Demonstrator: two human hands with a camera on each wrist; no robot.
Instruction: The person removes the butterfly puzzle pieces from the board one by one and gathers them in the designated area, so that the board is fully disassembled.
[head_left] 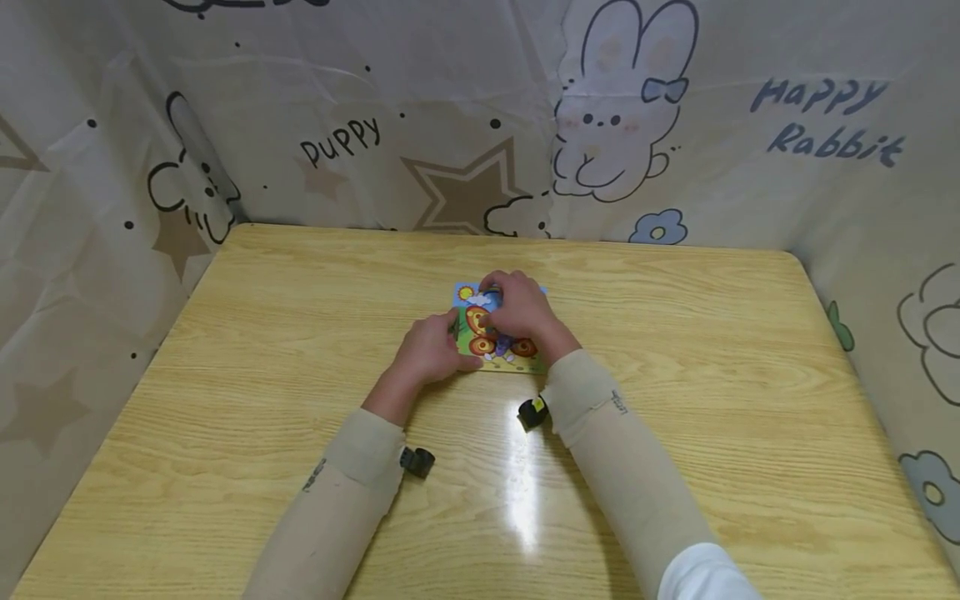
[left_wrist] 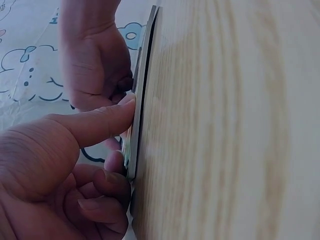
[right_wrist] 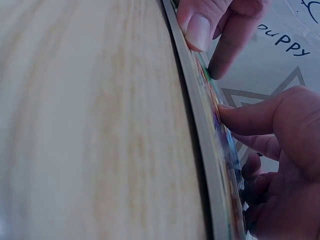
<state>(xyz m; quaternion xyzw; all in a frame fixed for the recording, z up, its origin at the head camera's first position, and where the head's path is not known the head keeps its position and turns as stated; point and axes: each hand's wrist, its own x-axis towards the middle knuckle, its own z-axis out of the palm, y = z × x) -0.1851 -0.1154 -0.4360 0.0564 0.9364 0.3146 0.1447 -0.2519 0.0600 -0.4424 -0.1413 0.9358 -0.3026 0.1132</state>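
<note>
A small butterfly picture puzzle (head_left: 510, 363) lies flat towards the back of the table, with a sun, blue sky, and red-and-yellow wings. My left hand (head_left: 429, 350) grips its left side, with the thumb on the front edge and the fingers by the side. In the left wrist view that thumb (left_wrist: 117, 116) meets the thin grey board edge (left_wrist: 141, 115). Over the upper part of the picture, my right hand (head_left: 521, 307) has curled fingers and pinches at a puzzle piece by the wings, mostly hidden beneath it. The right thumb (right_wrist: 250, 114) touches the colourful surface.
The wood-grain table (head_left: 300, 333) spreads around the puzzle. Behind it hangs a cloth (head_left: 450, 100) printed with cartoon animals, stars and words. Black wrist cameras sit on the left sleeve (head_left: 360, 454) and the right sleeve (head_left: 592, 400), low over the tabletop.
</note>
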